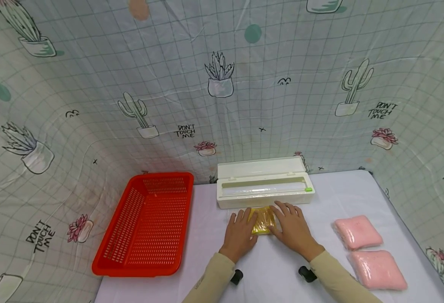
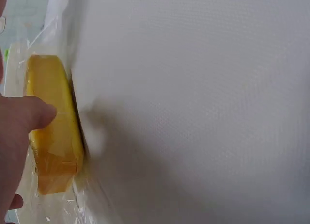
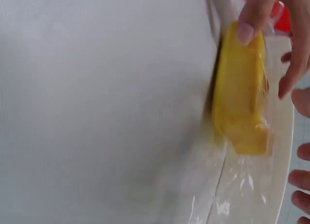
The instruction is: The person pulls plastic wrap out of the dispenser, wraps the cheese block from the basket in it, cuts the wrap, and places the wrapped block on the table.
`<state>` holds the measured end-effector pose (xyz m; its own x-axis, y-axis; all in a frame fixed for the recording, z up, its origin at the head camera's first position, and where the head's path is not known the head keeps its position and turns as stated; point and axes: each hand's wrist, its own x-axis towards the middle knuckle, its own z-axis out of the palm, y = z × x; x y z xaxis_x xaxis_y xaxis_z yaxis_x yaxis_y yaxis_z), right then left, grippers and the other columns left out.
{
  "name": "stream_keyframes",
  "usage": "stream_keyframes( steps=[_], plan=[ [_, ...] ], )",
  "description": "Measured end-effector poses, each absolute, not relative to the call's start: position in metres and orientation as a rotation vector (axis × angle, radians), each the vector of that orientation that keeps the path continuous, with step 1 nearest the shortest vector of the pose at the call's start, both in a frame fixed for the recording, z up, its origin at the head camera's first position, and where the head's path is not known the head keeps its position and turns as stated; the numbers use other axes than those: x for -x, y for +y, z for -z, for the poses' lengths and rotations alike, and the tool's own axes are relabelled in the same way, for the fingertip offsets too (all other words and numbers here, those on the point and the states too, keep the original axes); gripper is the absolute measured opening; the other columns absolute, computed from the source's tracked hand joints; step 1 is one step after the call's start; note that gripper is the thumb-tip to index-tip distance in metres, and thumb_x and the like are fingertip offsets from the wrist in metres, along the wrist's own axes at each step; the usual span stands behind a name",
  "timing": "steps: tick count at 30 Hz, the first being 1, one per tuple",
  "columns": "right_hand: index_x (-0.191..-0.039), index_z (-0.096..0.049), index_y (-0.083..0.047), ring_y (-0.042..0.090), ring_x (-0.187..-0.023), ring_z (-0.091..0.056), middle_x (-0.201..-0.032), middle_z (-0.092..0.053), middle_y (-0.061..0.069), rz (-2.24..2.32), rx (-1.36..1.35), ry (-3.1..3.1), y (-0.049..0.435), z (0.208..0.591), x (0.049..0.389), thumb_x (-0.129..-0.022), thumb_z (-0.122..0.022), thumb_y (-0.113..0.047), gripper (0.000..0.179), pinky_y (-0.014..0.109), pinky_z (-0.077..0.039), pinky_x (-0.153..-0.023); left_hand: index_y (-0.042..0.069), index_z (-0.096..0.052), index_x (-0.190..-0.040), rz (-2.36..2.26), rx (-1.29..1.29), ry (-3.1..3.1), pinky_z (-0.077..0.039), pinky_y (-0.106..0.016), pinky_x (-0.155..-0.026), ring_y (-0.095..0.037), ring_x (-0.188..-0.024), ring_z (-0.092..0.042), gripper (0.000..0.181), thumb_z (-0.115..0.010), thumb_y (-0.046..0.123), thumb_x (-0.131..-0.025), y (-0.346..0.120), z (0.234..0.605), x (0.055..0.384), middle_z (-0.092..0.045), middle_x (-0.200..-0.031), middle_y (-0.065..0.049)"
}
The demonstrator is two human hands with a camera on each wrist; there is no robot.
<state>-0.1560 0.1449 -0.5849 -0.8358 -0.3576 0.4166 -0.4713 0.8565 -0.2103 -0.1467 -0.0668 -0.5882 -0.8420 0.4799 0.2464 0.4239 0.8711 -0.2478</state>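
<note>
A yellow block [image 1: 263,221] in clear plastic film lies on the white cloth, right in front of the white cling film dispenser. My left hand [image 1: 239,235] rests at its left side, fingers spread forward and fingertips at the block's edge. At the opposite side is my right hand [image 1: 294,229], its thumb and forefinger spread along the block's right edge. In the left wrist view a thumb [image 2: 41,112] touches the block [image 2: 53,151], and loose film shows around it. The right wrist view shows the block [image 3: 237,83] blurred, with a thumb [image 3: 246,32] on one end.
The dispenser [image 1: 263,200] stands behind my hands, lid raised, with a film roll [image 1: 263,188] inside and a green slider [image 1: 308,189]. A red perforated basket [image 1: 187,210] is at the left. Two pink wrapped packages [image 1: 358,232] [image 1: 379,270] lie at the right. Patterned fabric walls surround the table.
</note>
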Motion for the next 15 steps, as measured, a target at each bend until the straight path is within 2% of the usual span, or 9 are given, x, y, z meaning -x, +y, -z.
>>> stream_keyframes(
  steps=[6, 15],
  plan=[
    [-0.14, -0.057, 0.007, 0.051, -0.126, -0.052, -0.143, -0.056, 0.031, -0.554, -0.391, -2.588, 0.174, 0.576, 0.17, -0.085, -0.087, -0.018, 0.068, 0.066, -0.04, -0.104, 0.024, -0.059, -0.148, -0.154, 0.694, -2.695, -0.044, -0.04, -0.108, -0.021, -0.131, -0.057, 0.067, -0.077, 0.053, -0.09, -0.062, 0.583, 0.146, -0.061, -0.145, -0.002],
    [-0.144, -0.051, 0.01, 0.055, -0.125, -0.049, -0.143, -0.051, 0.034, -0.596, -0.171, -2.624, 0.213, 0.576, 0.196, -0.085, -0.088, -0.017, 0.075, 0.069, -0.038, -0.102, 0.022, -0.066, -0.139, -0.022, 0.732, -2.589, -0.043, -0.038, -0.104, -0.019, -0.124, -0.058, 0.054, -0.075, 0.049, -0.092, -0.047, 0.568, 0.155, -0.064, -0.137, -0.001]
  ],
)
